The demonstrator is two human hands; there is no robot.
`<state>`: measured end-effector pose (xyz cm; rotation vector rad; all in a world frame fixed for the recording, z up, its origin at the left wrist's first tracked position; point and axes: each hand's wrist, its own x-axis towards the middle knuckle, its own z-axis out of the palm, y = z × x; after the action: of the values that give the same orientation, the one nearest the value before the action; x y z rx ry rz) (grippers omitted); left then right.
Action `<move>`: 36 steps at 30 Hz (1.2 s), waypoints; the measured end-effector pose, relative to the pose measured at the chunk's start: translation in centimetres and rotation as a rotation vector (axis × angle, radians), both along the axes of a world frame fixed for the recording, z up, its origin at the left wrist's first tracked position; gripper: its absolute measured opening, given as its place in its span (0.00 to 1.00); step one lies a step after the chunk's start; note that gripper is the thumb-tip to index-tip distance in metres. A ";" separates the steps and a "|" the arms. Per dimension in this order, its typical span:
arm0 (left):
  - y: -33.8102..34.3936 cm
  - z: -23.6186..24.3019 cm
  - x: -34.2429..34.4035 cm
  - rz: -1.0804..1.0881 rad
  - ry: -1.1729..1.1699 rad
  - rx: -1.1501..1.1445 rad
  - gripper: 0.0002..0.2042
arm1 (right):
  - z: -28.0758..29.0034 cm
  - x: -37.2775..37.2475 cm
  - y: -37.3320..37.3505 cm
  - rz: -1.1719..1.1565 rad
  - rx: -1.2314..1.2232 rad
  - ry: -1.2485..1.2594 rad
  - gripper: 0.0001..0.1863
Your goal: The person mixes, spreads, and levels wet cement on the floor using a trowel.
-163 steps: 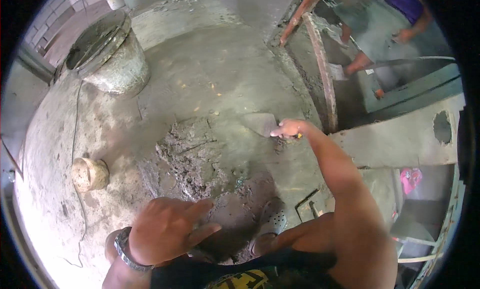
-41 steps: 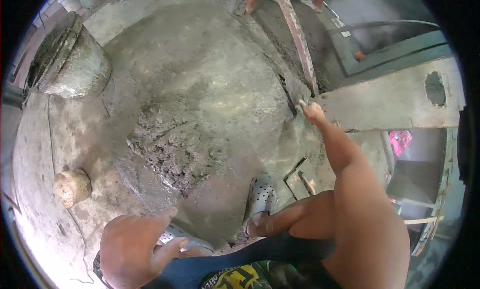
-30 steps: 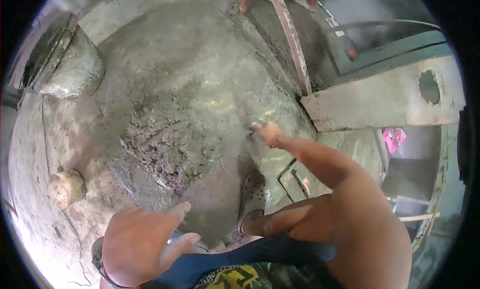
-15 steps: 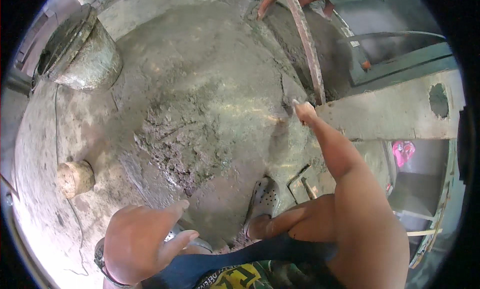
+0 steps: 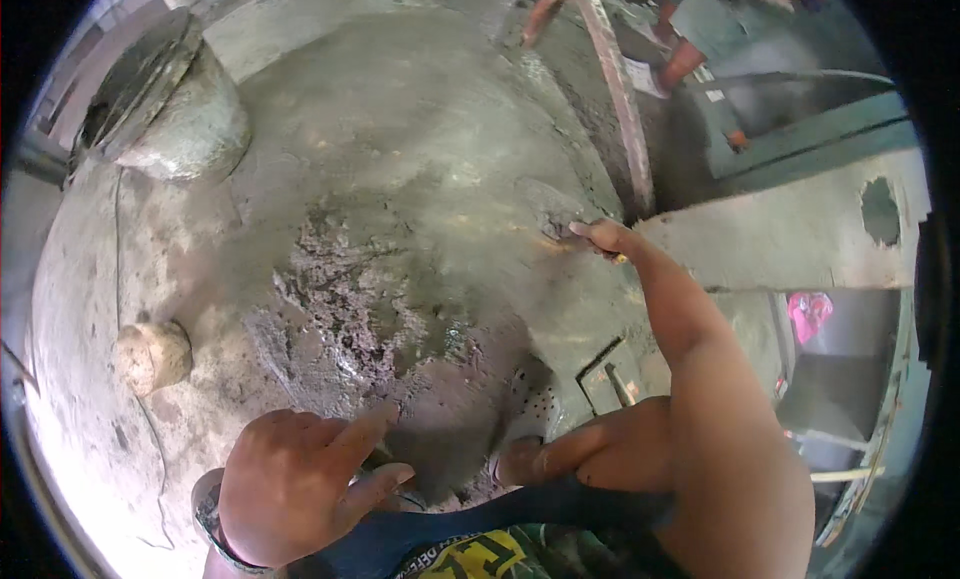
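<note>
The trowel (image 5: 556, 217) is right of the frame's centre, its blurred blade lying flat or nearly so against the wet grey floor (image 5: 400, 109); whether its whole face touches, I cannot tell. The right hand (image 5: 606, 238) is closed around its handle, with the thumb pointing toward the blade.

The left hand (image 5: 290, 484), at lower left, has thumb and forefinger spread well apart and the other fingers partly curled. Nothing shows in its grip, though the palm is hidden. It hangs nearest the lower edge of the rough heap of mortar (image 5: 345, 294) left of centre.

The trowel should handle as a light, stiff tool, hardly fragile, but its wet blade is likely slippery and would drag where the mix sticks. The handle is the place to hold it, close to the blade and with the thumb forward for control; the blade's edges make a poor grip.

The mortar looks soft, wet and dense, so it probably weighs heavily and slumps if lifted by hand; sliding the blade beneath it suits better than pinching. The large bucket (image 5: 200, 129) at upper left looks bulky, best taken by its rim.
</note>
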<state>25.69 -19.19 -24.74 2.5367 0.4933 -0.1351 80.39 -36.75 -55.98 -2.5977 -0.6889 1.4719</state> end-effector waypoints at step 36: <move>0.8 0.0 -0.4 -0.057 -0.064 -0.026 0.22 | -2.9 -4.9 10.3 0.277 0.200 -0.407 0.45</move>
<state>25.33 -18.37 -24.78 2.5214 0.3924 -0.0804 75.45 -26.41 -58.89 -2.7449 -1.2109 0.8611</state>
